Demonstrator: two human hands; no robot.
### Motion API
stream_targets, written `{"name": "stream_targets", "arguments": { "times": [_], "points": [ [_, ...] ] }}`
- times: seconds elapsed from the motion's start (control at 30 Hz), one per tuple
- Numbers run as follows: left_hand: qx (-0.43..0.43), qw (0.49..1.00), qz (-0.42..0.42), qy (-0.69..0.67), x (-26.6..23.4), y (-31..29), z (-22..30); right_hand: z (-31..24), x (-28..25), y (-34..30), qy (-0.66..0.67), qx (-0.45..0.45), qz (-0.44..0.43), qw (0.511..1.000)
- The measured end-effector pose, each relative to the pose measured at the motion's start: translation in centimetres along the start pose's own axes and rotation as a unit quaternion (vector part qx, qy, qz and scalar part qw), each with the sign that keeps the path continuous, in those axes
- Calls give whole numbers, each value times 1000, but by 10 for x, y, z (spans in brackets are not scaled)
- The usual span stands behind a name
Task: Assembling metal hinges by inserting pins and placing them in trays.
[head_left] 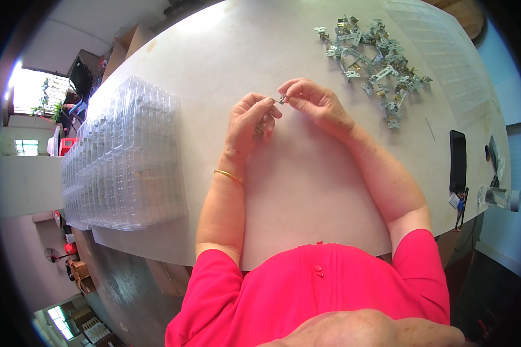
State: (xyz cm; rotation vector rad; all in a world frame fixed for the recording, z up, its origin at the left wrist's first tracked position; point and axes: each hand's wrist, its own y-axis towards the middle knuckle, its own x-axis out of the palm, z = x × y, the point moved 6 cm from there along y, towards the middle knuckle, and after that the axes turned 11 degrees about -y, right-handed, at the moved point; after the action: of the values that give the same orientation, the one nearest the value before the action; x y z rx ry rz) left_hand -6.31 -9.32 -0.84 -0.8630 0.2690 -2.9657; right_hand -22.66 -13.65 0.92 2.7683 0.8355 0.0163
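Over the middle of the white table [307, 202], my two hands meet at a small metal part [281, 100]. My left hand [253, 120] is closed, its thumb and forefinger pinching one side of that part; more metal shows under its curled fingers. From the other side, my right hand [318, 105] pinches the part between thumb and forefinger. The fingers hide most of its shape. Beyond my right hand lies a loose heap of silver and brass-coloured metal fittings [382, 69], with flat plates and holes.
Stacked clear plastic trays [127, 156] stand at the left, with parts in their compartments. More clear trays [446, 63] lie at the far right. A thin rod [430, 129], a black phone [458, 162], keys [461, 202] and a clear bottle [498, 198] are along the right side.
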Motion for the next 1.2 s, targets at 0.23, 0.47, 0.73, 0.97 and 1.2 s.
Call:
{"name": "stream_targets", "arguments": {
  "times": [0.23, 0.47, 0.73, 0.97, 1.2],
  "points": [
    [-41, 996, -49, -65, 6, 1, 2, 1, 5, -1, 18, -19, 19, 999],
    [93, 993, -60, -40, 3, 2, 3, 23, -11, 3, 310, 109, 116, 937],
    [179, 983, -37, -14, -5, 5, 7, 30, 6, 2, 366, 178, 92, 909],
    [177, 982, -36, -47, -3, 5, 7, 30, 14, 1, 379, 187, 74, 903],
    [181, 979, -50, -83, 0, 5, 8, 34, 20, -1, 336, 189, 53, 921]
  ]
}}
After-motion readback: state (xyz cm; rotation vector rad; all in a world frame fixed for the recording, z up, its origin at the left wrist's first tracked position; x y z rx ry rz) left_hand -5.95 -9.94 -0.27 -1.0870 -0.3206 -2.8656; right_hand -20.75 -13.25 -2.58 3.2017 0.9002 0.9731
